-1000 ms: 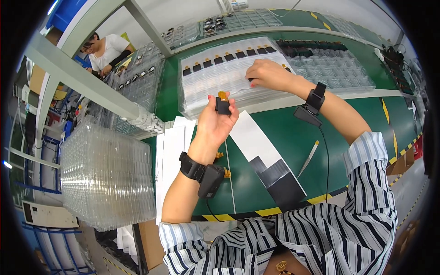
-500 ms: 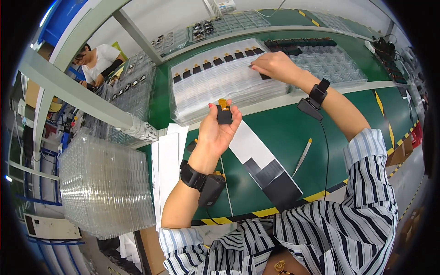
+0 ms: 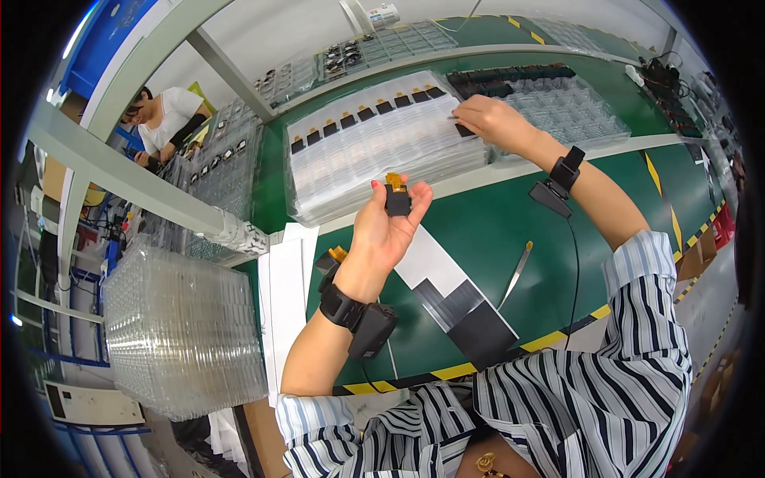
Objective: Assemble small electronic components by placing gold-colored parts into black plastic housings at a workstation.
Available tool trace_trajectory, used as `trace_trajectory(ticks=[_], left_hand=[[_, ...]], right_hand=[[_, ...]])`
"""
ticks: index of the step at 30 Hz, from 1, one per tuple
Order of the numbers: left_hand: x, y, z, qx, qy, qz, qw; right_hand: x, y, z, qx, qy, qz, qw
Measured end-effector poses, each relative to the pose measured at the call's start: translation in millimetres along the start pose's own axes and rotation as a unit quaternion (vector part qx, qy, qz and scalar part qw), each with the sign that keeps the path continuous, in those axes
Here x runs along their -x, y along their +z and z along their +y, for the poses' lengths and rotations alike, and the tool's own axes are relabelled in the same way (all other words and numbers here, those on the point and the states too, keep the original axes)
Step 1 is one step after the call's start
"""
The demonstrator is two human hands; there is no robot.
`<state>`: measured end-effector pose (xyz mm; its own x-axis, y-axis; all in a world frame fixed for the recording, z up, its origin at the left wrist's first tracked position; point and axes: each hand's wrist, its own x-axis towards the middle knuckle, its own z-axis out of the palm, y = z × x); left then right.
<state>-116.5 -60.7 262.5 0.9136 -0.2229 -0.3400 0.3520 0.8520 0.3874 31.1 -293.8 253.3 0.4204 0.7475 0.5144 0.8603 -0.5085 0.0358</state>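
Note:
My left hand (image 3: 381, 233) is palm up over the near edge of the tray stack, thumb and fingers closed around a small black square module with an orange ribbon tab (image 3: 398, 201). At the right end of the stacked clear trays (image 3: 374, 151), my right hand (image 3: 498, 123) has its fingertips pinched together. A dark piece (image 3: 465, 130) shows just below those fingertips; whether they grip it I cannot tell. Along the far side of the top tray lies a row of black modules (image 3: 347, 121) with orange tabs. Another such module (image 3: 328, 260) sits beside my left wrist, partly hidden.
Tweezers (image 3: 516, 275) lie on the green table, right of a white sheet with dark panels (image 3: 478, 327). Clear trays (image 3: 183, 327) are piled at left, beside a frame post (image 3: 151, 171). Another person (image 3: 179, 111) works at far left. A cable runs from my right wrist.
My right hand has shifted right, toward the tray stack's right end. My left hand still holds the black module. The whole view has moved slightly.

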Motion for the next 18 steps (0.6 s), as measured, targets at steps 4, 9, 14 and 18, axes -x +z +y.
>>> trace_trajectory(ticks=[4, 9, 14, 18], left_hand=[[-4, 3, -6, -0.008, -0.001, 0.011, 1.000], [-12, 3, -13, -0.015, -0.015, 0.003, 1.000], [-20, 9, -25, -0.028, -0.029, -0.013, 0.999], [-23, 15, -32, -0.021, -0.002, -0.020, 1.000]], right_hand=[[11, -1, 4, -0.045, 0.005, -0.003, 0.999], [10, 2, 8, -0.103, 0.066, 0.009, 0.992], [6, 3, -15, -0.069, 0.100, 0.125, 0.985], [4, -23, -100, -0.061, 0.023, 0.099, 0.993]])
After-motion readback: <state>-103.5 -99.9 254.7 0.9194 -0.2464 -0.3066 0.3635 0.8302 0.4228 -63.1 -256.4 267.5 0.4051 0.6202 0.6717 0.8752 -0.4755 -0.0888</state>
